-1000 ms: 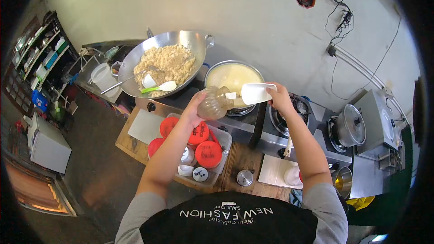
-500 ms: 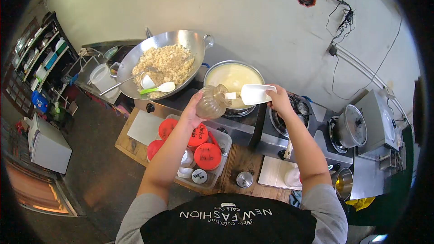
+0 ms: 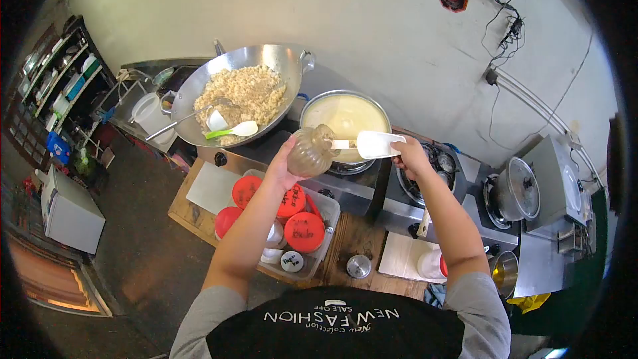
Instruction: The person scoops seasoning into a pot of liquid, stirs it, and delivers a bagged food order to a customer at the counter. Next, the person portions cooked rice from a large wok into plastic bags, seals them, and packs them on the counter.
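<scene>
My left hand [image 3: 287, 158] is closed around a rounded, ribbed glass jar [image 3: 311, 153], tipped sideways with its mouth to the right. Between the fingers of my right hand [image 3: 412, 157] is the wide end of a white scoop [image 3: 379, 145]. The scoop's narrow end points left and is at the jar's mouth; whether it reaches inside is hard to tell. Just beyond both hands, a pot [image 3: 387, 112] holds pale yellow liquid. The jar's contents cannot be made out clearly.
Left of the pot, a large wok [image 3: 189, 103] holds crumbly pale food, a ladle and a green-handled spatula [image 3: 232, 130]. A plastic bin [image 3: 325, 252] of red-lidded jars and a metal lid [image 3: 359, 266] are on the wooden counter. A lidded pot [image 3: 518, 189] stands right.
The scoop has shifted slightly right and down, so more of its narrow end shows outside the jar's mouth. My left hand and the jar have hardly moved.
</scene>
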The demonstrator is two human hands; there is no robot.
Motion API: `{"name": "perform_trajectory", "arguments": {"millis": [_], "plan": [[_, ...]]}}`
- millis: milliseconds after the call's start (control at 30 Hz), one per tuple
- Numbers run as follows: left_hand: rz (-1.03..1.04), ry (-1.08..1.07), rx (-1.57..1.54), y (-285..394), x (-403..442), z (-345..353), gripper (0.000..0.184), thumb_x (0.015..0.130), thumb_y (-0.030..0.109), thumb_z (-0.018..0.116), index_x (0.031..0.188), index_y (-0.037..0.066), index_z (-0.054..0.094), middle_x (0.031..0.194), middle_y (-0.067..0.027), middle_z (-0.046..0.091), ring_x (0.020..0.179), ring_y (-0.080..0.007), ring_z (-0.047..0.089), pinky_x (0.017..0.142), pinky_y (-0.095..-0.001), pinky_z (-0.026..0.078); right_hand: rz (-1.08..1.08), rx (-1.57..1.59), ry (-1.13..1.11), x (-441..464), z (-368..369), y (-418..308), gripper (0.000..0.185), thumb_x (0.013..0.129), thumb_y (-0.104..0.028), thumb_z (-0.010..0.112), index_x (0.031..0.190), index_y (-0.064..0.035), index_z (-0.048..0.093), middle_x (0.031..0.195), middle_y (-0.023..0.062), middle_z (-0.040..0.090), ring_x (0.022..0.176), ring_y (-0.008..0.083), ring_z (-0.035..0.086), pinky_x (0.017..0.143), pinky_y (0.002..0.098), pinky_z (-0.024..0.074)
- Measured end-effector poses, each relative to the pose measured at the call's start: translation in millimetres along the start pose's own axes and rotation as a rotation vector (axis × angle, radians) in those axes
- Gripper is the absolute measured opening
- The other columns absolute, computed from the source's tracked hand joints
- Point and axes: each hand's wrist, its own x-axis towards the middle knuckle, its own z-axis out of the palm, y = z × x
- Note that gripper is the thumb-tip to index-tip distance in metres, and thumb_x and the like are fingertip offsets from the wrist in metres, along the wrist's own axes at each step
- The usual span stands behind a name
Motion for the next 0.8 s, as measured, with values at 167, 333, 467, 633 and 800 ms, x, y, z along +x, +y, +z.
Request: {"name": "perform_trajectory", "arguments": {"millis": [167, 333, 467, 633, 800], "plan": [[0.043, 0.016, -0.028, 0.2, -0.9, -6.0, 0.067, 0.084, 0.062, 0.050, 0.134, 0.019, 0.044, 0.134, -0.0076, 0.050, 0.121, -0.0297, 0.048, 0.095, -0.0575, 0.039, 0.028, 0.105, 0.084, 17.8, -12.4, -6.3, 0.018, 0.086, -0.008, 0.051, 0.100, 0.0016, 0.056, 0.070, 0.0047, 0.055, 0.048, 0.0100, 0.046, 0.037, 0.0221, 0.0326], [0.093, 0.050, -0.036, 4.1, -7.0, -22.9, 0.067, 0.085, 0.063, 0.047, 0.135, 0.018, 0.043, 0.135, -0.0086, 0.049, 0.122, -0.0305, 0.048, 0.096, -0.0565, 0.039, -0.234, -0.060, 0.353, 64.1, -21.6, -9.9, 0.024, 0.086, -0.010, 0.050, 0.104, 0.0040, 0.057, 0.079, 0.0115, 0.061, 0.059, 0.0177, 0.059, 0.041, 0.0274, 0.0412], [0.129, 0.017, -0.066, 7.4, -19.0, -31.0, 0.068, 0.084, 0.063, 0.050, 0.135, 0.017, 0.043, 0.134, -0.0096, 0.049, 0.122, -0.0305, 0.048, 0.097, -0.0563, 0.039, -0.405, -0.413, 0.447, 104.4, -21.8, -7.5, 0.029, 0.086, -0.011, 0.048, 0.109, 0.0021, 0.059, 0.093, 0.0211, 0.065, 0.078, 0.0321, 0.065, 0.063, 0.0399, 0.0509], [0.178, 0.027, -0.069, 9.8, -37.7, -33.0, 0.069, 0.085, 0.061, 0.051, 0.135, 0.016, 0.042, 0.135, -0.0104, 0.048, 0.122, -0.0311, 0.048, 0.097, -0.0569, 0.040, -0.461, -0.485, 0.540, 123.9, -7.8, 6.3, 0.026, 0.087, -0.013, 0.049, 0.107, -0.0015, 0.062, 0.098, 0.0233, 0.064, 0.093, 0.0379, 0.062, 0.083, 0.0433, 0.0474], [0.190, 0.032, -0.098, 13.7, -56.3, -35.1, 0.066, 0.085, 0.057, 0.055, 0.134, 0.014, 0.043, 0.134, -0.0100, 0.049, 0.122, -0.0309, 0.048, 0.096, -0.0565, 0.040, -0.555, -0.572, 0.480, 121.1, -14.7, 15.1, 0.024, 0.089, -0.010, 0.049, 0.108, -0.0022, 0.061, 0.083, 0.0151, 0.065, 0.060, 0.0221, 0.064, 0.051, 0.0336, 0.0519]]}}
